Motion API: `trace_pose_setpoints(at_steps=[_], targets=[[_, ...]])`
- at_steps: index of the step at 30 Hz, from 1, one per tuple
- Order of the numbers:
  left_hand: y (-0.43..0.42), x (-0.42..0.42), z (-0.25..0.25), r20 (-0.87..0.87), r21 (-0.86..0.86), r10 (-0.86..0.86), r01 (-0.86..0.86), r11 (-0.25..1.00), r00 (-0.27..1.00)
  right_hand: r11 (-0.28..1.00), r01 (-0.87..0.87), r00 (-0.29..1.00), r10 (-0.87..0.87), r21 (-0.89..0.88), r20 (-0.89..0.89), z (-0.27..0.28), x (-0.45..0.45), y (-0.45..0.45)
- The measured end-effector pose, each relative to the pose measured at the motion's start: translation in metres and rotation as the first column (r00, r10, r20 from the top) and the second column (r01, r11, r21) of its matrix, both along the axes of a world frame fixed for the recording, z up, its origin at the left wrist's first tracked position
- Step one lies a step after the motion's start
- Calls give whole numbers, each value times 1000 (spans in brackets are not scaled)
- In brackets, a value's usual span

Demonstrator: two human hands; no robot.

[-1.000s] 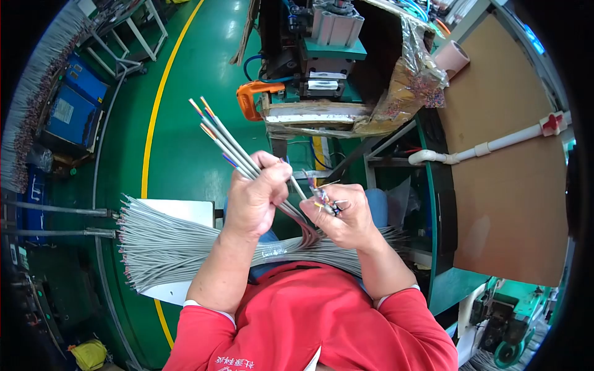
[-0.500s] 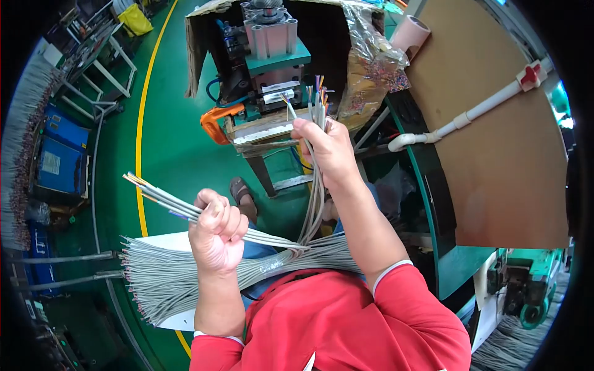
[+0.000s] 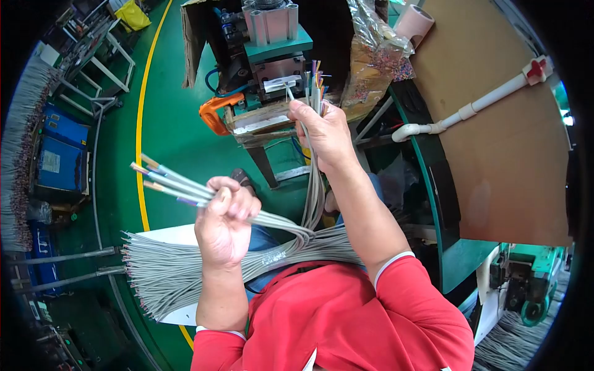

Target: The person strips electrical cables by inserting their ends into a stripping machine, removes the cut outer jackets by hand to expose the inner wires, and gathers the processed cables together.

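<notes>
Fingers (image 3: 238, 206) of the left hand (image 3: 223, 229), as I view them through the head camera, are curled around a few gray cables (image 3: 179, 187) whose wire ends, blurred, fan toward the upper left. I have the right hand (image 3: 325, 137) up in front of the machine (image 3: 272, 28), closed around a second clutch of cables (image 3: 314, 195) with coloured tips pointing upward, one cable standing apart beside the thumb. Both sets meet on top of the large cable bundle (image 3: 167, 266), which lies across the lap and partly over a white board (image 3: 170, 234).
</notes>
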State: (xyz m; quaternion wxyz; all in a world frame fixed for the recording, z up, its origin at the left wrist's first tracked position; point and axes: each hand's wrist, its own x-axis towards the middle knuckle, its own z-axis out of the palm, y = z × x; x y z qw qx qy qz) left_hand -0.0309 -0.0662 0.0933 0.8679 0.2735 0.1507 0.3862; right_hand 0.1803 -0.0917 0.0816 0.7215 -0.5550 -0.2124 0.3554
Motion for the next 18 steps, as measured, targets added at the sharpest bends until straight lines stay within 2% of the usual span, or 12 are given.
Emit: trace_pose_setpoints(at_steps=[1,4,5,8,13,16,17,18], targets=[[-4,3,0,2,1,2,-2,1000,1000,1000,-2,1000,2,1,2,2,-3,-5],[-14,10,0,-266,70,14,5,998,964,991,-46,950,82,-123,302,15,-23,-35],[-14,9,-4,-266,68,19,-1,998,964,991,-52,949,88,-124,302,17,-29,-42],[-14,7,-20,-320,174,-2,61,983,947,989,-148,977,146,-3,153,22,-42,-59],[-25,12,-12,-359,312,95,24,950,929,976,-206,963,189,72,193,45,-49,-68],[-26,13,-13,-430,437,57,152,887,901,934,-356,914,357,-42,191,49,-50,-67],[-27,13,-13,-427,440,64,146,886,902,932,-361,912,361,-40,195,48,-50,-66],[-29,12,-12,-419,463,34,181,867,908,937,-348,896,335,-8,292,43,-49,-64]])
